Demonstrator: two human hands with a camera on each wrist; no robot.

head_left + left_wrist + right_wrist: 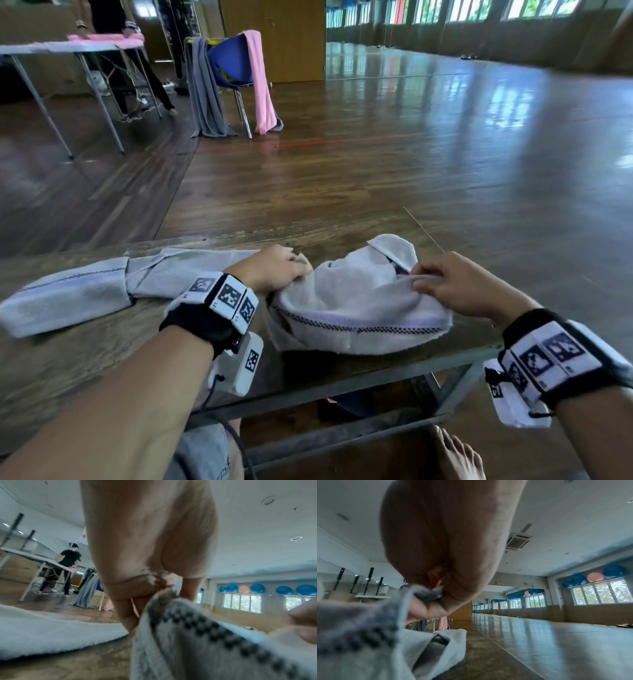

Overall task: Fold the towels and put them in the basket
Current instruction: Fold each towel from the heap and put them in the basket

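Observation:
A pale grey towel (356, 301) with a dark checked border stripe lies bunched on the wooden table (85, 356), its near edge hanging over the front. My left hand (274, 270) grips its left corner, fingers curled round the cloth (164, 596). At the right corner my right hand (448, 284) pinches the hem (428, 595). Both hands hold the edge slightly off the table. A second grey towel (68, 298), loosely folded, lies on the table to the left. No basket is in view.
Beyond the table's far edge lies a shiny wooden floor (411, 154). A blue chair (233, 65) draped with grey and pink towels stands at the back left, near a folding table (68, 48) where another person stands. My bare foot (459, 459) is under the table.

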